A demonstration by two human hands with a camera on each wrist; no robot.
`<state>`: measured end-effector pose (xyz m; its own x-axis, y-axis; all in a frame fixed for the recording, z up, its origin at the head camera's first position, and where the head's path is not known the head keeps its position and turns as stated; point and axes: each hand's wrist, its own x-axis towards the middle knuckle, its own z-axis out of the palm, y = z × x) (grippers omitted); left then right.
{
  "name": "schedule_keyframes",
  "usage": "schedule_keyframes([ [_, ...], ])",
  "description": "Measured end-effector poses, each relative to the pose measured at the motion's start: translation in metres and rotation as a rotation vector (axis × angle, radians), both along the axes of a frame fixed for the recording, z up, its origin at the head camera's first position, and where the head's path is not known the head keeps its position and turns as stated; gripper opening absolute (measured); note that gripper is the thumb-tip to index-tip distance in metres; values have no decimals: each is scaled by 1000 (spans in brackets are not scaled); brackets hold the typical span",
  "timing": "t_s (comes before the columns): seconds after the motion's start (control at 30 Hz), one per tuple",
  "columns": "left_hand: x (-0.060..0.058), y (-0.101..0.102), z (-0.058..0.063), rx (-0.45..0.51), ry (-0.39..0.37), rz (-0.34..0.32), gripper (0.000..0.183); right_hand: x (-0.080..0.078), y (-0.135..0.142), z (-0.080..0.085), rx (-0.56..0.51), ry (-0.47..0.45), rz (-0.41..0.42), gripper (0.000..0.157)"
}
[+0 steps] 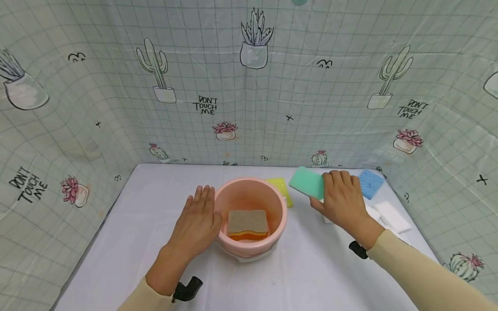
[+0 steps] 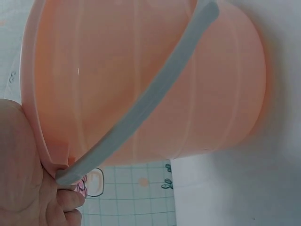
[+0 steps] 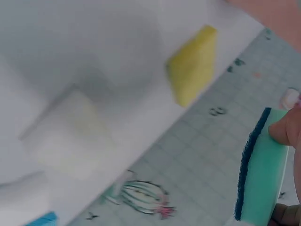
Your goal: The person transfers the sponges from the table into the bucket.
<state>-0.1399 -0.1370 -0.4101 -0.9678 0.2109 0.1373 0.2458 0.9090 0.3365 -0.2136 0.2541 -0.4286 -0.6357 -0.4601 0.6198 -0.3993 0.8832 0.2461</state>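
Observation:
A pink bucket (image 1: 249, 249) stands mid-table with a grey-brown and orange sponge (image 1: 247, 221) inside it. My left hand (image 1: 197, 221) lies against the bucket's left rim, its fingers straight. The left wrist view shows the bucket's side and its grey handle (image 2: 146, 103) close up. To the right of the bucket, my right hand (image 1: 344, 203) pinches a mint-green sponge (image 1: 307, 182) by its edge, above the table. In the right wrist view that sponge has a dark blue scouring layer (image 3: 251, 165).
Behind the bucket's right side lies a yellow sponge (image 1: 281, 190). A blue sponge (image 1: 371, 183) lies at the back right, with several white pieces such as a white block (image 1: 393, 217) nearer. A patterned curtain (image 1: 288, 86) rises behind the white table (image 1: 155, 198).

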Motion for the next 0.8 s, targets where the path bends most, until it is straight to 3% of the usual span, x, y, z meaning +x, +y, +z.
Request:
schedule_keyframes([
  [0.2,0,-1,0,-10,3,5,63,-8,-30,32,-3,31,37,65],
  [0.37,0,-1,-1,1,-5,3,64,-7,-55,47,40,41,89,67],
  [0.8,-1,-2,-2,-1,1,4,63,-1,-104,48,94,8,246,58],
])
